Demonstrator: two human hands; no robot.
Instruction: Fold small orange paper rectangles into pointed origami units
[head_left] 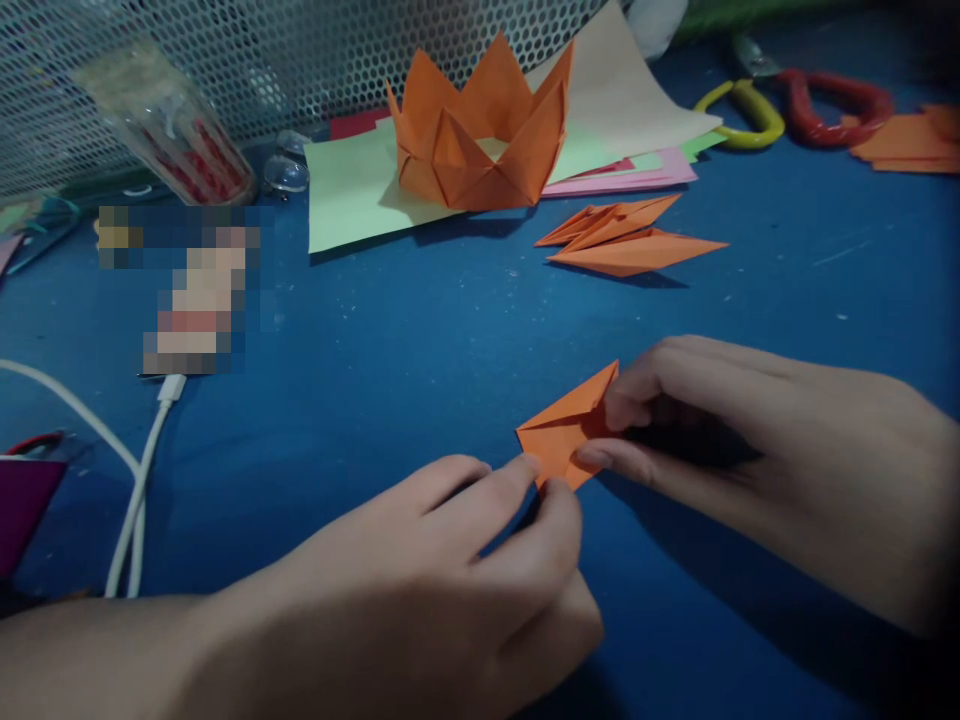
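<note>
Between my hands, low over the blue tabletop, is a piece of folded orange paper (559, 440) with a flap turned over along its upper side. My left hand (480, 550) grips its near edge with the fingertips. The thumb and curled fingers of my right hand (697, 420) pinch its right side, hiding that corner. Beyond them lie several pointed folded orange paper pieces (626, 250). Farther back, a crown-like ring of folded orange paper (472, 150) stands on a light green sheet (352, 200).
Colored paper sheets (622, 90) lean by a perforated metal panel (330, 50). Yellow-handled scissors (765, 125), a red-handled tool (832, 110) and orange paper (915, 145) lie back right. At left are a jar (169, 130), a white cable (139, 500) and a purple object (26, 510).
</note>
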